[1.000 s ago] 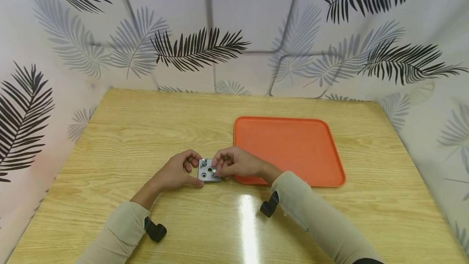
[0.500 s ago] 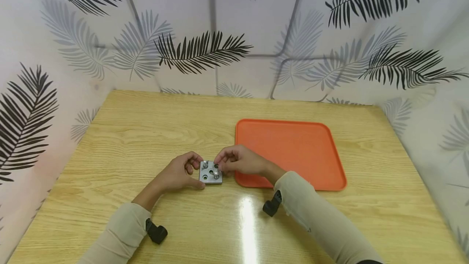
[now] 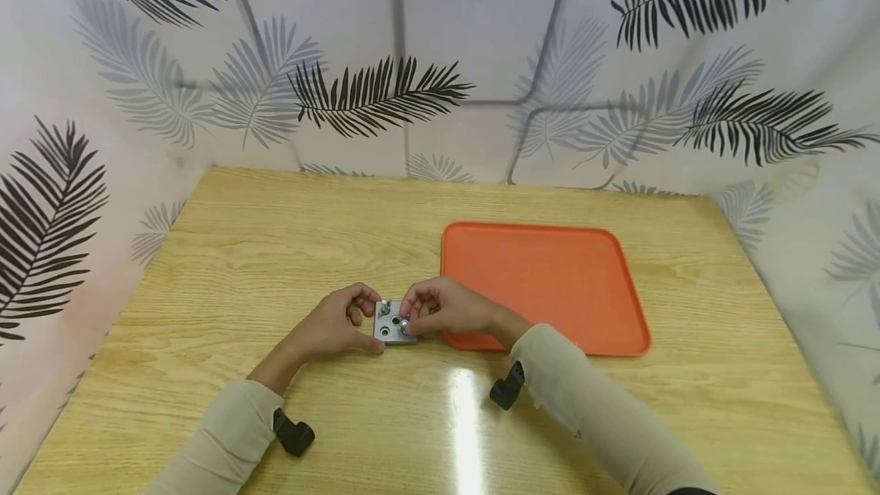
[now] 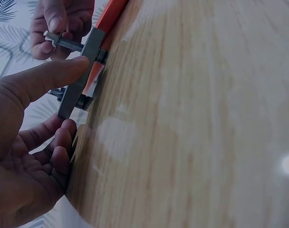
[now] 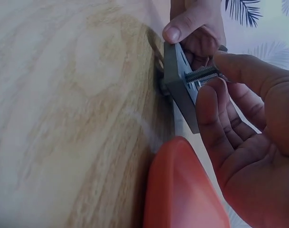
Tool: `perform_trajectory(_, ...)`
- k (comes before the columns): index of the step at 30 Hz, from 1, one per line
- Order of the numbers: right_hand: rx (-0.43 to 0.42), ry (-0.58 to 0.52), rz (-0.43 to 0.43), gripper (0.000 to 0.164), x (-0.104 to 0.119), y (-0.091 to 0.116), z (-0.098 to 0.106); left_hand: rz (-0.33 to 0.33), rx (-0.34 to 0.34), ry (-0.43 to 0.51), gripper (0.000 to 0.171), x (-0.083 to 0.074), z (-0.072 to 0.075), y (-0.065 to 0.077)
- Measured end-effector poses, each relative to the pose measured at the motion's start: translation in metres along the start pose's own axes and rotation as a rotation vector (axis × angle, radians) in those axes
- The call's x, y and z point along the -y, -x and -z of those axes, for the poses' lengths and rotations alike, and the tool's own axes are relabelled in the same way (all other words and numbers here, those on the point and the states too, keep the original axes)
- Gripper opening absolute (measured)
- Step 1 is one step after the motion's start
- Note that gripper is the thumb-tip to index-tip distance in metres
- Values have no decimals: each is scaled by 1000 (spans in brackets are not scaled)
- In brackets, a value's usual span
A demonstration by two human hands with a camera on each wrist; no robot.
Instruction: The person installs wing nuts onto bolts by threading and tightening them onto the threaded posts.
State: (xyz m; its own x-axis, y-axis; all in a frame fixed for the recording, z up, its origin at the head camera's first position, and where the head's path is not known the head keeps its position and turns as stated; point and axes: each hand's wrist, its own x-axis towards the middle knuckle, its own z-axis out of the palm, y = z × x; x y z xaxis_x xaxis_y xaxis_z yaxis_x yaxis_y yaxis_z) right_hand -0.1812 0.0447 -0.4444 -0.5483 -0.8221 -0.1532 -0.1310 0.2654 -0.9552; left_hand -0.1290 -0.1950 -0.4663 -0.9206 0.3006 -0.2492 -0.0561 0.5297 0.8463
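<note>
Right hand (image 3: 447,310) (again) on near bolt (image 4: 70,44)

1. I see a grey metal plate (image 3: 395,336), square and flat, with open round holes (image 3: 384,331); it is on the wooden table (image 3: 275,235), held at its edges by the left hand (image 3: 333,323).
2. Below the plate I notice round dark parts (image 4: 83,101).
3. At its far left corner stands one upright bolt (image 3: 385,308).
4. Toward its right side stands a second bolt (image 4: 70,44), threaded, its upper end pinched by the right hand (image 3: 445,307).
</note>
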Motion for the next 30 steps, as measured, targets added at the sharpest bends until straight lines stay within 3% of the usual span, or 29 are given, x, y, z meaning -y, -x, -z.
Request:
perform_trajectory(10, -65, -50, -84, 16, -2, 1, 6, 18, 5, 10, 61, -1, 0, 0)
perform_trajectory(21, 65, -110, -26, 25, -3, 1, 8, 8, 2, 3, 62, -1, 0, 1)
perform_trajectory(30, 60, -99, -28, 19, -4, 1, 3, 7, 5, -1, 60, -2, -1, 2)
